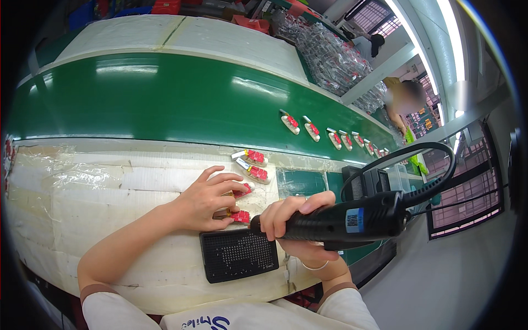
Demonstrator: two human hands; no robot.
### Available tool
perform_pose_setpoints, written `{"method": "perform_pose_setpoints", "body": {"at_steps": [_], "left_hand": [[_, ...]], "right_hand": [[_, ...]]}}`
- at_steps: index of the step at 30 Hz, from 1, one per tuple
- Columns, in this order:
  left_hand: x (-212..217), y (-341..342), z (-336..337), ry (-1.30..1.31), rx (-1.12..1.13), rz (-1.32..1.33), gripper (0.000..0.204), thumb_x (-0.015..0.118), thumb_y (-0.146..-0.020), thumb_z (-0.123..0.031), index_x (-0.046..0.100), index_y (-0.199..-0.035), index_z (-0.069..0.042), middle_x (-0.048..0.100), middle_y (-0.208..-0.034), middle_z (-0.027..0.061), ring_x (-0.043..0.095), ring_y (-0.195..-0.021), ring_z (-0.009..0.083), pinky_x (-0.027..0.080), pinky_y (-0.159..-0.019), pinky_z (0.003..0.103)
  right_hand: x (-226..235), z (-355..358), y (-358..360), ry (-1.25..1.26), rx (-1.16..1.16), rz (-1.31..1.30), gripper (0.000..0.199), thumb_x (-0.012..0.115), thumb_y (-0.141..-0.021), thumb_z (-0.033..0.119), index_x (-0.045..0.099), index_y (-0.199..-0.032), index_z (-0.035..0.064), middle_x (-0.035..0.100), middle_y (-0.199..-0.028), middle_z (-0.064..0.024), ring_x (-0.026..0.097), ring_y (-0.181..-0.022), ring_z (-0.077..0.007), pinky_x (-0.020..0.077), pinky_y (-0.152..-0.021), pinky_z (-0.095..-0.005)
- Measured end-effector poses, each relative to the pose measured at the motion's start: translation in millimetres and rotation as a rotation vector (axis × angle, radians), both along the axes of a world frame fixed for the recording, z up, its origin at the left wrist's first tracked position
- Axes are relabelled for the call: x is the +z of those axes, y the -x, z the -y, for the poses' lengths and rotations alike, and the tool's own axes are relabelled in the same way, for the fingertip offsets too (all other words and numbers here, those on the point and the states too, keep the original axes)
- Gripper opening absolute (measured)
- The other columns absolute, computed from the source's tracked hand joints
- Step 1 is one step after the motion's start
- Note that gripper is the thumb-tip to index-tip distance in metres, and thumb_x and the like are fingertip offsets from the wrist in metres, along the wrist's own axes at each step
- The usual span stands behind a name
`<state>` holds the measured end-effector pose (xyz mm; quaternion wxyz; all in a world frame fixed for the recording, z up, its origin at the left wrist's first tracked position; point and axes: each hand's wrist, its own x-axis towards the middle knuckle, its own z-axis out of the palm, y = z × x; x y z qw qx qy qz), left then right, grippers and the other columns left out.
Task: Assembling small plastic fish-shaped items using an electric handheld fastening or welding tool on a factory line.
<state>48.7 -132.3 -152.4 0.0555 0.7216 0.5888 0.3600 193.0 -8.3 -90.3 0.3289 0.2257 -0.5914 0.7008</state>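
My right hand (pixel 300 225) is wrapped round a black electric screwdriver (pixel 352 220), which lies nearly level and points left. Its tip is hidden from view. Thumb and fingers of my left hand (pixel 206 201) close on a small part with a red board (pixel 240 216), just left of the screwdriver's front end. Another red-boarded part (pixel 242 191) shows partly under the left fingers. Beyond them, two more such parts, each with a silver battery-like piece, lie on the bench (pixel 256 174). Nearest me is a black tray of small screws (pixel 240 256), its holes partly filled.
A green conveyor belt (pixel 181 93) runs across beyond the bench, carrying several similar parts (pixel 312 132) at right. The screwdriver's thick black cable (pixel 440 148) loops up at right. Clear plastic pieces (pixel 330 58) are heaped behind the belt. A co-worker (pixel 399 102) stands far right.
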Motion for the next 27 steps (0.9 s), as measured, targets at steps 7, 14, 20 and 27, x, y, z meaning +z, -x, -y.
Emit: {"method": "perform_pose_setpoints", "body": {"at_steps": [7,14,20,27], "left_hand": [[1,7,-11,-0.045,-0.019,-0.014,0.016,0.068,-0.065,-0.017,0.059,-0.078,-0.012,0.053,-0.116,0.0067,0.043,-0.119,0.0245,0.023,-0.105,0.048],[-10,9,-9,-0.024,-0.017,-0.024,0.017,0.071,-0.069,-0.02,0.064,-0.083,-0.016,0.052,-0.117,0.0038,0.04,-0.122,0.0211,0.019,-0.107,0.049],[-11,3,-5,-0.069,-0.009,-0.046,0.015,0.07,-0.071,-0.027,0.063,-0.075,-0.013,0.055,-0.112,0.004,0.042,-0.12,0.018,0.021,-0.106,0.047],[-10,4,-6,-0.078,-0.02,-0.033,0.016,0.07,-0.071,-0.027,0.063,-0.075,-0.013,0.055,-0.112,0.0039,0.042,-0.12,0.018,0.021,-0.106,0.047]], "right_hand": [[14,1,-11,0.01,-0.041,0.092,0.077,0.044,-0.065,0.081,0.032,-0.103,0.0148,0.044,-0.061,-0.0034,0.047,-0.044,-0.0163,0.0426,-0.046,-0.0305],[-1,-3,-10,0.116,0.139,0.109,0.083,0.061,-0.058,0.071,0.033,-0.107,0.0104,0.052,-0.067,-0.012,0.053,-0.055,-0.0242,0.0449,-0.054,-0.0373],[-3,9,-15,0.026,0.12,0.191,0.08,0.053,-0.059,0.076,0.033,-0.105,0.013,0.05,-0.066,-0.0075,0.051,-0.052,-0.0199,0.0444,-0.052,-0.0339],[-5,3,-16,0.053,0.207,0.23,0.082,0.064,-0.055,0.067,0.035,-0.107,0.0095,0.053,-0.07,-0.012,0.054,-0.059,-0.0243,0.0453,-0.058,-0.036]]}}
